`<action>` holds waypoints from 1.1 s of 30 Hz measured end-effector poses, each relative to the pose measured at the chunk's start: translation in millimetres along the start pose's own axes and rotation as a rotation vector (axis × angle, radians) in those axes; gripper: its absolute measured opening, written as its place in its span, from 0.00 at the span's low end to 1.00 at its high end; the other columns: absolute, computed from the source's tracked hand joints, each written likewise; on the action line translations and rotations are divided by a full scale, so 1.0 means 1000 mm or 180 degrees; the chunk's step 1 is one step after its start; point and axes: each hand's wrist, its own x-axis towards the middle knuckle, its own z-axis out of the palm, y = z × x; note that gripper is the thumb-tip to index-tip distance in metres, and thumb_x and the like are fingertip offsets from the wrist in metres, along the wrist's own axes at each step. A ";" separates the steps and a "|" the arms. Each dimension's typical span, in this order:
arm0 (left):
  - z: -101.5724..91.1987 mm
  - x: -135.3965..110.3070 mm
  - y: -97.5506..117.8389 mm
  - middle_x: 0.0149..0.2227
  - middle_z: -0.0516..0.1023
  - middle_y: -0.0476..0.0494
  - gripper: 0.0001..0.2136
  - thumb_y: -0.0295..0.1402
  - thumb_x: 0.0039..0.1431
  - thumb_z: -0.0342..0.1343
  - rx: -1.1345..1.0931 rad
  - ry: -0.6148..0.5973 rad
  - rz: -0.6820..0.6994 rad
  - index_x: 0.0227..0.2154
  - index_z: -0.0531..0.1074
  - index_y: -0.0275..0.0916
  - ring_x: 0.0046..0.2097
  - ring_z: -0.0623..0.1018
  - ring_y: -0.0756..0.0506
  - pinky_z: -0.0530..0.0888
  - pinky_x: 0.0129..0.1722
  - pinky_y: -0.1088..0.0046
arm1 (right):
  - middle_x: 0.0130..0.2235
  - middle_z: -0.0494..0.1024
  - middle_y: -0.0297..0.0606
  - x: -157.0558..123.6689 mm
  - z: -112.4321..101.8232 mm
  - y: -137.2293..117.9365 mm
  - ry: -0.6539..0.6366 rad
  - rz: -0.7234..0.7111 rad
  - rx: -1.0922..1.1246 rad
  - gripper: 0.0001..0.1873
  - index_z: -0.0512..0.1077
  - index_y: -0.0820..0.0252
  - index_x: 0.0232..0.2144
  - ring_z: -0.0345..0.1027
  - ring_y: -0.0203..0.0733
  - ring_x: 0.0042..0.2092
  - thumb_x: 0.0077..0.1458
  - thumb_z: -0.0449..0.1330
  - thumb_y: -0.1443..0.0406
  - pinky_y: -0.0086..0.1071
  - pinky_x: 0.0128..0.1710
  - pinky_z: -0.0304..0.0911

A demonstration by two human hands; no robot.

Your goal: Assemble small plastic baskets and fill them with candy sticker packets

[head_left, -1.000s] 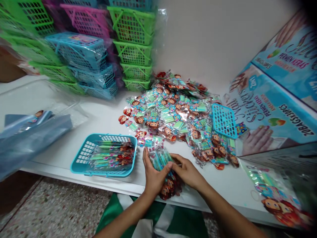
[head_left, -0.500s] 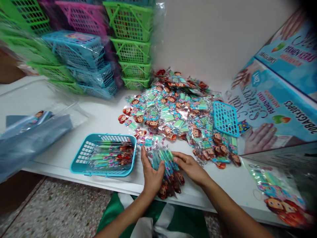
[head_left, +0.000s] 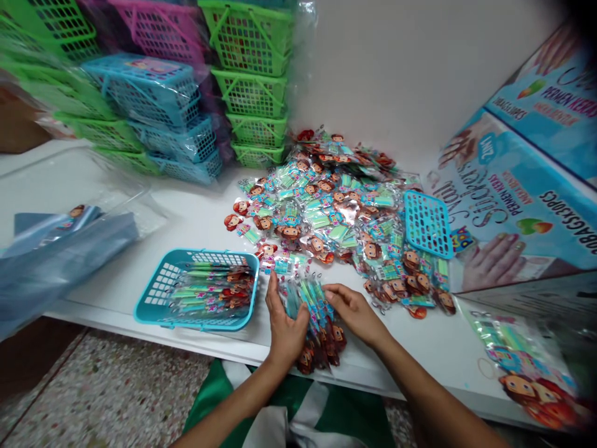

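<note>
Between my hands stands a bundle of small candy packets [head_left: 319, 323], with green sticks and doll-face cards in clear wrap. My left hand [head_left: 286, 323] is curled round the bundle's left side, thumb over the front. My right hand [head_left: 357, 311] grips its right edge with bent fingers; the fingertips are partly hidden. Left of my hands, a blue plastic basket [head_left: 156, 281] holds a row of similar packets lying on edge. Just beyond my hands spreads a large loose heap of the same packets [head_left: 321, 205].
Stacked green baskets [head_left: 256, 93] and blue baskets [head_left: 149, 93] in clear wrap stand at the back left. A blue perforated lid [head_left: 428, 224] leans by the printed boxes [head_left: 522, 205] on the right. A plastic bag [head_left: 69, 267] lies left; larger packets [head_left: 527, 367] lie front right.
The view has shifted slightly. Both hands stay round the bundle of candy packets, with only a slight movement of the right fingers.
</note>
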 end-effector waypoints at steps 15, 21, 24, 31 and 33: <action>-0.003 0.001 -0.004 0.66 0.46 0.41 0.37 0.28 0.54 0.54 0.0211 -0.0019 0.0182 0.64 0.41 0.44 0.66 0.50 0.41 0.51 0.64 0.59 | 0.25 0.71 0.31 -0.002 0.008 -0.003 0.0052 0.0044 -0.0361 0.15 0.72 0.59 0.37 0.60 0.35 0.25 0.54 0.54 0.57 0.28 0.24 0.54; -0.003 0.002 -0.001 0.65 0.48 0.40 0.36 0.35 0.54 0.57 0.0234 -0.0039 0.0157 0.63 0.44 0.44 0.65 0.51 0.41 0.52 0.63 0.59 | 0.37 0.77 0.36 -0.006 0.017 -0.009 0.0252 -0.0234 -0.0951 0.16 0.73 0.57 0.40 0.64 0.37 0.27 0.53 0.57 0.55 0.32 0.31 0.62; -0.002 0.002 0.001 0.65 0.49 0.40 0.39 0.39 0.52 0.60 0.0214 -0.0038 0.0073 0.63 0.45 0.44 0.65 0.52 0.40 0.54 0.63 0.59 | 0.43 0.76 0.39 -0.008 0.017 -0.013 0.0216 -0.0539 -0.0983 0.13 0.73 0.57 0.40 0.69 0.43 0.39 0.53 0.56 0.61 0.36 0.43 0.64; -0.002 0.005 -0.001 0.67 0.42 0.39 0.37 0.33 0.56 0.55 0.0758 0.0067 0.0680 0.64 0.40 0.46 0.67 0.45 0.40 0.47 0.63 0.55 | 0.47 0.76 0.38 -0.005 0.005 -0.005 -0.0166 -0.0302 -0.0402 0.17 0.73 0.56 0.45 0.69 0.45 0.47 0.58 0.50 0.59 0.40 0.51 0.62; -0.003 0.006 0.000 0.68 0.36 0.40 0.38 0.32 0.56 0.54 0.0911 0.0047 0.0963 0.64 0.39 0.48 0.67 0.41 0.39 0.44 0.63 0.53 | 0.47 0.76 0.37 -0.006 0.007 -0.003 -0.0074 -0.0288 -0.0368 0.19 0.69 0.55 0.51 0.71 0.44 0.45 0.58 0.50 0.61 0.40 0.49 0.64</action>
